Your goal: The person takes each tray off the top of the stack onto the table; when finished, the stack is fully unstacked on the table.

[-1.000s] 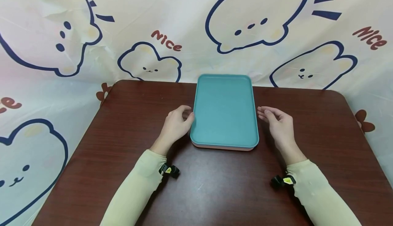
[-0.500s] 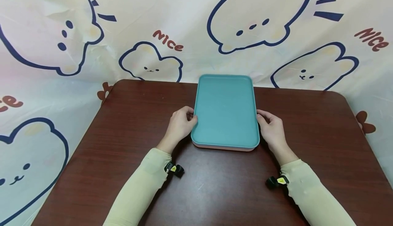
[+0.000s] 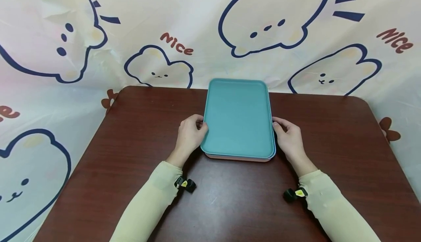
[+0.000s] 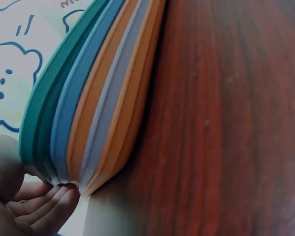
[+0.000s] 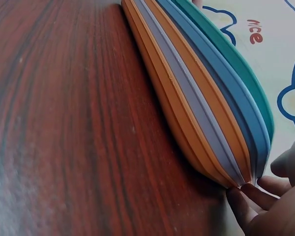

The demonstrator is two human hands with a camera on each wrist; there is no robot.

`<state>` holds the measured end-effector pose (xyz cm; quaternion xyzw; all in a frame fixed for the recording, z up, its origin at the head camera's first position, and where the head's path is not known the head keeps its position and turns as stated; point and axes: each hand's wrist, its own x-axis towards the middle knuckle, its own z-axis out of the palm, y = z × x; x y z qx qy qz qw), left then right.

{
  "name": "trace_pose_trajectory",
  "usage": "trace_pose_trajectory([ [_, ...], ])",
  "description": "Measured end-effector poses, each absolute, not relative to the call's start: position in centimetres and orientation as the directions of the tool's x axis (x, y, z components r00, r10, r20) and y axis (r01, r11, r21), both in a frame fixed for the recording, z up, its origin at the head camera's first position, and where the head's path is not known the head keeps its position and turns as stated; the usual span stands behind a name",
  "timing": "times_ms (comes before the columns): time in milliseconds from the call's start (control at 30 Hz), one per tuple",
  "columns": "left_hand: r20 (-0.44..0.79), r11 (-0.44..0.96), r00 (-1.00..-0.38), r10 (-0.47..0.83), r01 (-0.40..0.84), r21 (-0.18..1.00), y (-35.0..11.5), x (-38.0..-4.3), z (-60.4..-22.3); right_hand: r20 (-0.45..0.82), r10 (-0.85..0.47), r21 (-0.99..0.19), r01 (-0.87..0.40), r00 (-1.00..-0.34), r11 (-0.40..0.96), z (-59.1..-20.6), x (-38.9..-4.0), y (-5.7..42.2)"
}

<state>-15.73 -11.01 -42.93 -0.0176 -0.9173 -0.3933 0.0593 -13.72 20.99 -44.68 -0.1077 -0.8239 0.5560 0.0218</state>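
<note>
A stack of rounded rectangular trays lies on the dark wooden table, a teal tray (image 3: 238, 117) on top. Below it, the left wrist view shows a blue tray (image 4: 76, 103), an orange tray (image 4: 101, 78), a lavender tray (image 4: 110, 98) and another orange one at the bottom. My left hand (image 3: 190, 134) pinches the teal tray's left edge, thumb at its rim and fingers bent below. At the right side my right hand (image 3: 289, 136) touches the stack's edge; in the right wrist view its fingertips (image 5: 238, 196) rest against the lower trays' sides, thumb beside the rim.
The brown table (image 3: 148, 125) extends on both sides of the stack and in front of it. A pale cloth (image 3: 210, 26) printed with cartoon figures hangs behind the table and along its sides. Both wrists carry a small black camera on a strap.
Both hands have moved in to the stack's edges. The teal tray has shifted slightly left over the others, so a blue rim shows at its lower right corner.
</note>
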Motion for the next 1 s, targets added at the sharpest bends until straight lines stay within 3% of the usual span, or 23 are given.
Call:
trace_pose_trajectory([
  [167,0.095,0.637,-0.994,-0.061,0.035,0.77,-11.7,-15.6,-42.9,-0.059,0.208,-0.917,0.135,-0.976,0.375,-44.6,-13.8,20.8],
  [467,-0.024,0.389,-0.975,-0.22,-0.11,0.915,-12.8,-15.8,-43.2,-0.054,0.191,-0.907,0.128,-0.98,0.4,-44.5,-13.7,20.7],
  [1000,-0.092,0.229,-0.921,-0.377,-0.189,0.955,-15.1,-15.6,-43.1,-0.055,0.187,-0.904,0.129,-0.981,0.407,-45.0,-13.8,20.9],
])
